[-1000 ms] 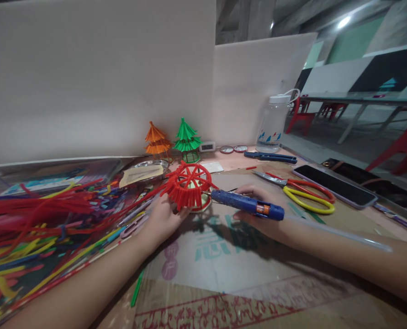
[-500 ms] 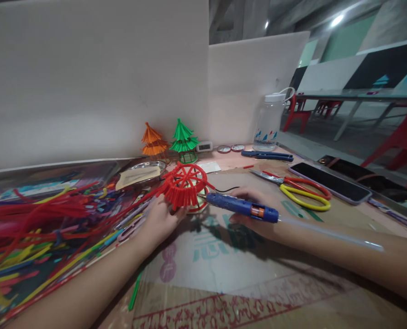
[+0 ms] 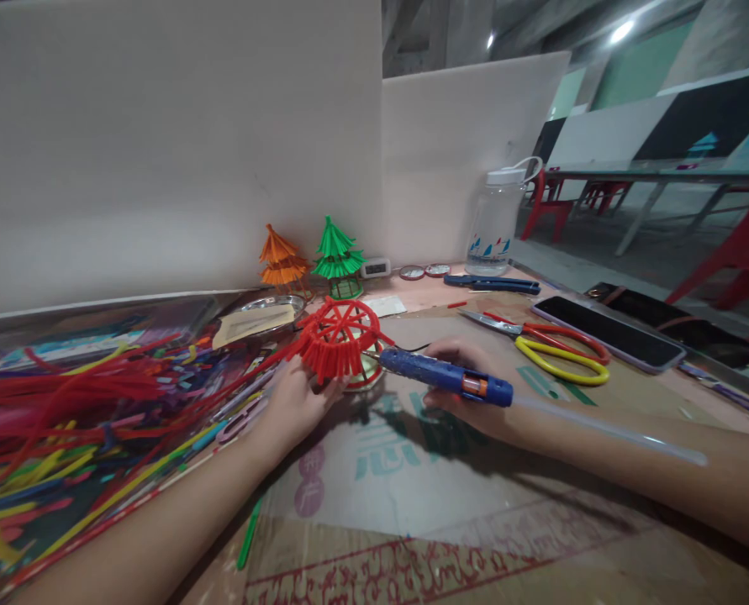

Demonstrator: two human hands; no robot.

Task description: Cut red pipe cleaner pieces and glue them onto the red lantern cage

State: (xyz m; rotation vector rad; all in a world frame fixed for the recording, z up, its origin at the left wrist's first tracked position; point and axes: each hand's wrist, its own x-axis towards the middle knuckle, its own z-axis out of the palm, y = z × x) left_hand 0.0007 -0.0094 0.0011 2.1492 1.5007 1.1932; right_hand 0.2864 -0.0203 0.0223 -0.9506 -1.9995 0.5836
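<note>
A red pipe-cleaner pavilion model point(image 3: 336, 340) has a spoked ring on top and short strips hanging round its side. My left hand point(image 3: 302, 395) grips it at the lower left, its fingertips partly hidden beneath the strips. From the right, my right hand point(image 3: 468, 378) is wrapped round a blue glue gun point(image 3: 437, 376) with a clear glue stick point(image 3: 619, 435) out of its back. The nozzle points left and lies at the model's right edge; whether it touches I cannot tell. Behind stand a green pavilion model point(image 3: 338, 260) and an orange one point(image 3: 282, 262).
Many coloured pipe cleaners point(image 3: 84, 395) heap at the left. Scissors point(image 3: 563, 357), a phone point(image 3: 607, 332), blue pliers-like tool point(image 3: 491, 286) and a water bottle point(image 3: 493, 223) lie or stand at the right. A metal dish point(image 3: 292, 304) sits behind the model. White panels point(image 3: 178, 151) rise at the back.
Hardly anything differs. The glue gun's nozzle stays beside the red model, with the gun shifted very slightly; my left hand keeps its hold.
</note>
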